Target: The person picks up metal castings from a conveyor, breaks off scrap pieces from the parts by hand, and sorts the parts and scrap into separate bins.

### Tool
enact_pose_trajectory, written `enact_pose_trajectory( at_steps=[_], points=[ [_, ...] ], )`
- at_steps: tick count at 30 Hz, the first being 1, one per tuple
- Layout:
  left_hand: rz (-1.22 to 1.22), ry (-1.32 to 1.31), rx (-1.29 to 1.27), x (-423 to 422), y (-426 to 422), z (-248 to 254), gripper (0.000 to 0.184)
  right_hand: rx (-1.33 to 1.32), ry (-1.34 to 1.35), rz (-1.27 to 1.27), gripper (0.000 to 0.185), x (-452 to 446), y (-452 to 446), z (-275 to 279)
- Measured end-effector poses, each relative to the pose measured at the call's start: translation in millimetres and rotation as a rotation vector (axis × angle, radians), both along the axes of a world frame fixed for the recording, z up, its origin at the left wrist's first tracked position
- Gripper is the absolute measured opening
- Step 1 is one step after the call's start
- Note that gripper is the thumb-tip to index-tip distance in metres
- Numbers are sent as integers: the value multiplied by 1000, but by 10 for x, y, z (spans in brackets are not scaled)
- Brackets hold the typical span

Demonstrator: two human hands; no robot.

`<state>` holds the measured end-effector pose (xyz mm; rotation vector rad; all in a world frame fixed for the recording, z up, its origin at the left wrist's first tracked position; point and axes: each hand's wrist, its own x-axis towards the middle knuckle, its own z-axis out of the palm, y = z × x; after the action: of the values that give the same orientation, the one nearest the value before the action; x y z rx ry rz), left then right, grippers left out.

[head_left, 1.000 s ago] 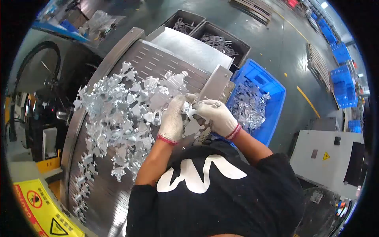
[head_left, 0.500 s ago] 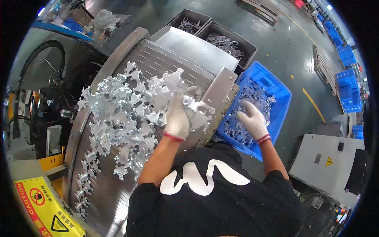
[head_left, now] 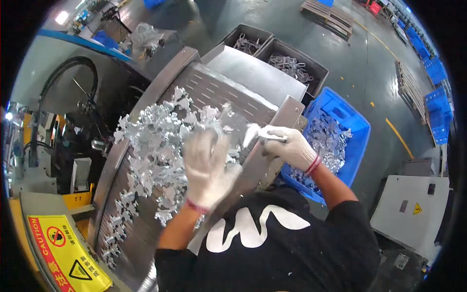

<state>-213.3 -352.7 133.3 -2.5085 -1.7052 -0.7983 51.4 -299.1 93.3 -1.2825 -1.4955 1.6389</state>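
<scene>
Seemingly in mid-work, two gloved hands reach over a slatted metal conveyor (head_left: 209,82) heaped with silvery parts (head_left: 163,131). The left hand (head_left: 208,168) is spread, its back to the viewer and its fingers blurred, above the near edge of the heap; whether anything lies under the palm cannot be told. The right hand (head_left: 290,148) pinches a metal piece (head_left: 250,135) beside the conveyor's raised side rail (head_left: 288,113); the blurred piece points toward the heap.

The likeliest trouble is a slip: a smooth part in a thick glove could twist loose and drop outside the blue bin (head_left: 360,134) just beyond the rail. Interlocked parts could drag neighbours along if one is pulled, and thin edges might snag the knit. A yellow caution label (head_left: 65,253) at lower left carries a warning triangle, so touching nearby surfaces could be risky.

The parts are flat, shiny and irregular, with lobes and notches. The gloves look like off-white knit with red cuffs. The bin is smooth-walled plastic, partly filled with crumpled-looking bright metal. Behind the conveyor, a plain metal sheet (head_left: 258,70) slopes toward dark bins (head_left: 318,73) containing duller, tangled metal strips.
</scene>
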Motion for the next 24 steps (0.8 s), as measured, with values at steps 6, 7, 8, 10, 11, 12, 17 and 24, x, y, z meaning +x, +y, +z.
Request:
enact_pose_trajectory(
  at_steps=[6, 7, 8, 10, 11, 12, 17, 24],
  points=[
    [-351, 302, -338, -147, 453, -330, 19, 815, -568, 458, 25, -132, -22, 107],
    [-306, 357, -347, -97, 418, -370, 15, 752, -539, 378, 25, -127, -13, -35],
    [-250, 423, -355, -53, 383, -388, 13, 690, -357, 220, 24, -137, -25, -103],
    [-193, 358, -294, 56, 367, -466, 10, 41, -279, 99, 25, -182, -40, -60],
    [-164, 369, -269, 87, 375, -513, 11, -202, -145, -17, 29, -228, -15, -39],
    [-147, 379, -241, 130, 397, -555, 12, -394, 40, -52, 32, -193, -9, -162],
    [103, -415, -900, 110, 559, -232, 32, -402, 341, -494, 39, 535, -189, -549],
    [-88, -890, -1050, 130, 380, -745, 34, 208, -848, -452, 59, 1219, -625, -922]
  ],
)
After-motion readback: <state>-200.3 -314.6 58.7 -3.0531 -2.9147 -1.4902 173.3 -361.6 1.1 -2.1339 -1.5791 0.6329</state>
